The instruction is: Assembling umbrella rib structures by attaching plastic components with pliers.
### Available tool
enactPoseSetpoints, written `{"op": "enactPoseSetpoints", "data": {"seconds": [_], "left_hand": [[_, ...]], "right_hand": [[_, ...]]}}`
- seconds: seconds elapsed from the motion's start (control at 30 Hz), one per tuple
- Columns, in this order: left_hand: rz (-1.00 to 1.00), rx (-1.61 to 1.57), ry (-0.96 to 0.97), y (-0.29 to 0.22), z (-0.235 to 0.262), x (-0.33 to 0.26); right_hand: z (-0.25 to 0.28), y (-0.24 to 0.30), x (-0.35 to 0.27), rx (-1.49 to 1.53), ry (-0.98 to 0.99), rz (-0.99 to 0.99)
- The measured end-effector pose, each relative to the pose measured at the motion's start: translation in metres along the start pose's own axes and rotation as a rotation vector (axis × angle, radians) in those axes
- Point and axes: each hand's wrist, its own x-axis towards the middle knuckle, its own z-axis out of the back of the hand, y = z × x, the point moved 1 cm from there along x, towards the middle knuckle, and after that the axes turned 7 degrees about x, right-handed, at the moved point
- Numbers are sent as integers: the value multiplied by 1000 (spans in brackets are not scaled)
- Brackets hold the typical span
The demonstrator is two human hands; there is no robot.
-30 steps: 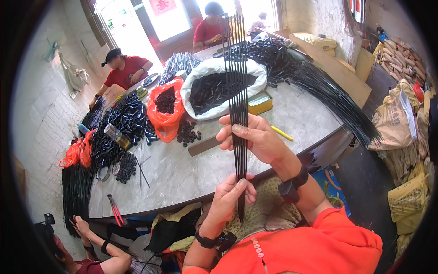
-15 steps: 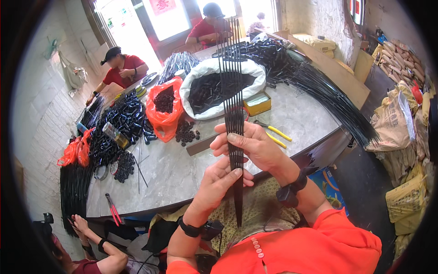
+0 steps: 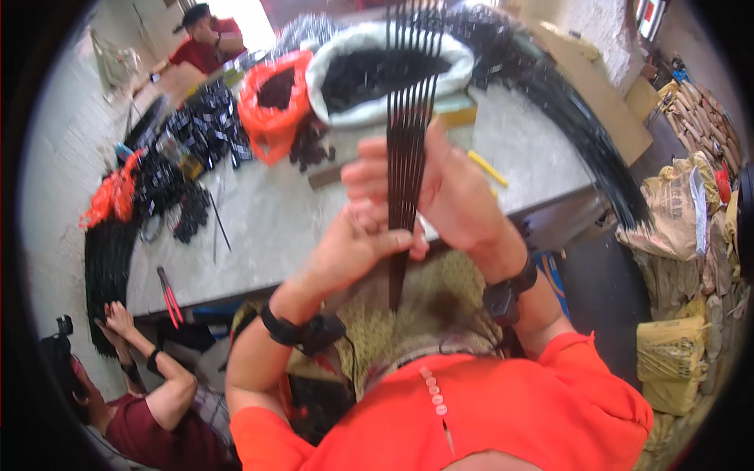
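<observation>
A flat row of several long, thin black rods (image 3: 407,169) stands upright in front of me, fanned at the top and drawn together below. My left hand (image 3: 365,239) is closed on their lower part, with its thumb across the front. My right hand (image 3: 459,188) is at the rods' middle, blurred by motion. Its fingers stretch out behind them, while the thumb points up along their right side, off the front. The rods' upper ends run out of the picture.
On the grey table (image 3: 259,228) stand a white sack (image 3: 320,86) of black pieces and a red plastic bag (image 3: 297,82). Red-handled pliers (image 3: 170,297) lie near the left edge. Black rod bundles (image 3: 609,157) hang over the right side. A co-worker (image 3: 149,400) sits at lower left, another beyond the table.
My view has tilted down, so the table sits higher in the picture. My right thumb has come off the front of the rods, and that hand has opened. The left hand still grips them.
</observation>
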Motion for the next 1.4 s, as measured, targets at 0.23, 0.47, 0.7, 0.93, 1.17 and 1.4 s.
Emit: {"op": "enactPoseSetpoints", "data": {"seconds": [0.23, 0.47, 0.7, 0.93, 1.17, 1.4], "left_hand": [[-147, 123, -115, 21, -12, -5], [-340, 453, -416, 85, -30, -1], [-541, 555, -692, 180, -54, 0], [-285, 439, -203, 230, -86, -27], [-489, 626, -416, 169, -66, -13], [-536, 653, -637, 189, -60, 1]], "right_hand": [[-15, 12, 3, 196, -128, -73], [39, -7, 29, 187, -38, 15], [50, -17, -2, -47, -150, -70], [101, -44, -56, -56, -376, -169], [73, -4, -31, -139, -324, 5], [60, 4, 14, -265, -217, 37]]}}
